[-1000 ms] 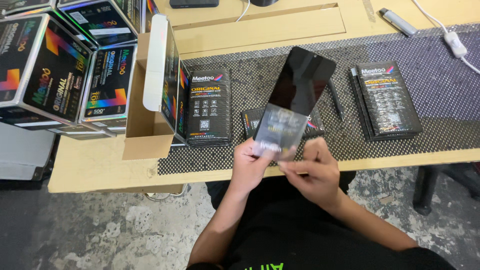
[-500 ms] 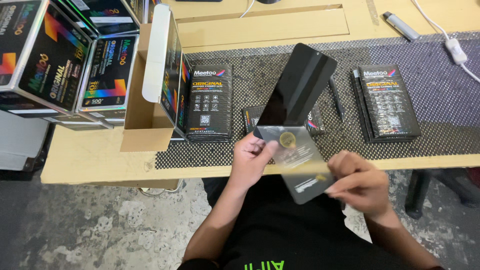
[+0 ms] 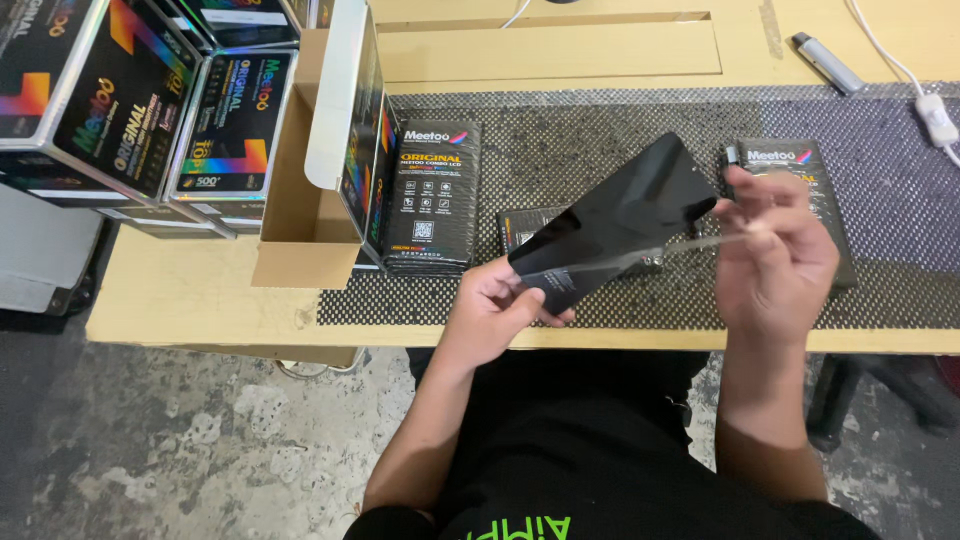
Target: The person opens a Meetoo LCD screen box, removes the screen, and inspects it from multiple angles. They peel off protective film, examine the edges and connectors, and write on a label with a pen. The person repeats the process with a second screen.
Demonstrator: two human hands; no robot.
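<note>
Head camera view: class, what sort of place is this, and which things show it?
Probably a phone-parts packing or repair bench: stacked glossy black printed boxes, a black perforated work mat on a pale wooden table, and a flat black glass screen panel held in the left hand.

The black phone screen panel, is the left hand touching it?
Touching. The head view shows the left hand pinching the lower corner of the black screen panel above the mat, thumb on its face.

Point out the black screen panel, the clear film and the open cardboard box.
Black panel (image 3: 625,215), head view, middle of its dark face.
Clear film (image 3: 690,245), head view, its thin edge.
Cardboard box (image 3: 300,215), head view, inner brown wall.
</note>
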